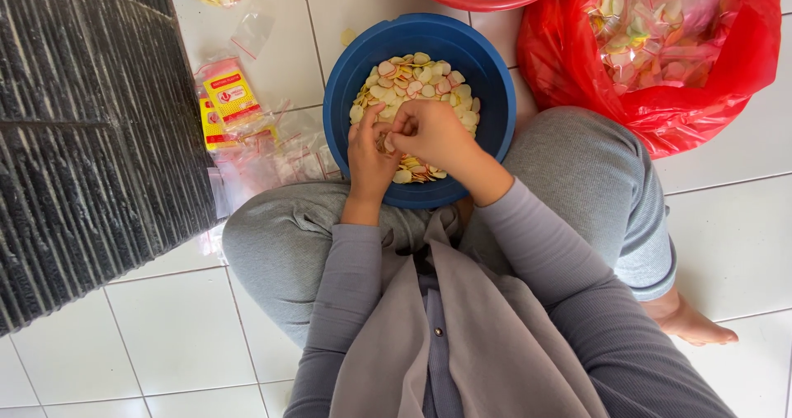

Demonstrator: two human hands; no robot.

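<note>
Far left, a dark ribbed mat (82, 137) covers the white tiled floor (165, 327). Just right of it lies a scatter of small clear plastic packets with yellow and red labels (235, 108). Centre now: a blue bowl (346, 96) sits between the person's knees, heaped with pale round crackers edged in pink (417, 80). Both hands are over it, touching each other. The left hand (369, 158) is curled narrow, fingers bent over the heap; what it grips I cannot tell. The right hand (431, 133) is pinched close against it, fingertips together on something small. Beyond the bowl, a red basin's rim (487, 1). Far right, a red plastic bag (709, 104) bulges with more filled packets.
</note>
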